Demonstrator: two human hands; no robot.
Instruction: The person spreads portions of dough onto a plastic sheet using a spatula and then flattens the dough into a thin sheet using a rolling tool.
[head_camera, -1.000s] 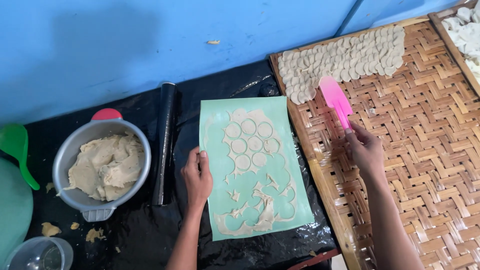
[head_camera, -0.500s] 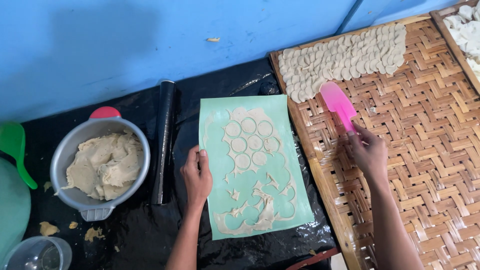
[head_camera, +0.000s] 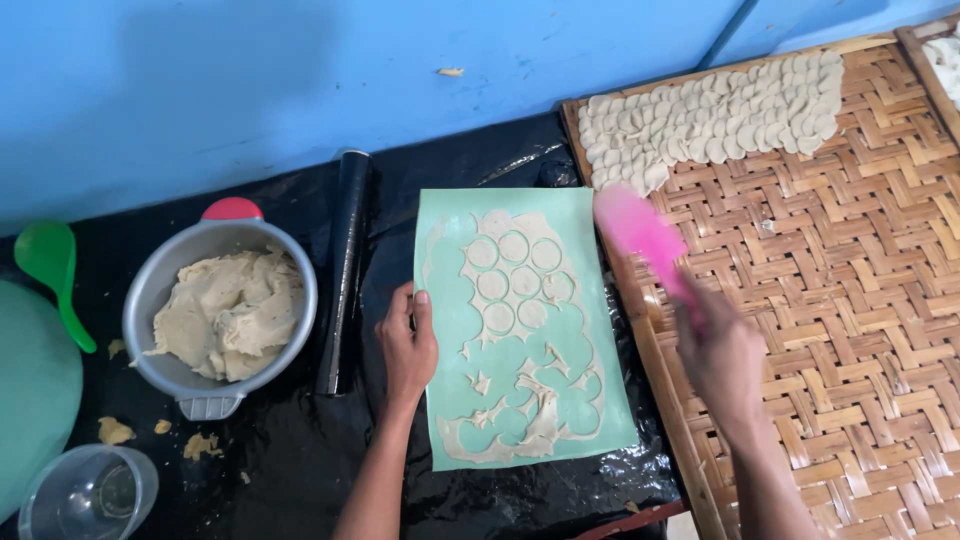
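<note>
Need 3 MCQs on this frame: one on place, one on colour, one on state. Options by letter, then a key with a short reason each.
1. Where does the left hand rest?
A. on the left edge of the pale green rectangular mat
B. in the round metal pot of dough
C. on the woven bamboo tray

2. What colour is the flat scraper held by the right hand?
A. green
B. pink
C. black

3. What state is the rolled dough sheet on the mat in?
A. uncut
B. folded
C. cut into rounds

Key: 1 A, its fingers lie on the mat's edge. 2 B, the blade is pink. 3 C, circles are cut in it.
</note>
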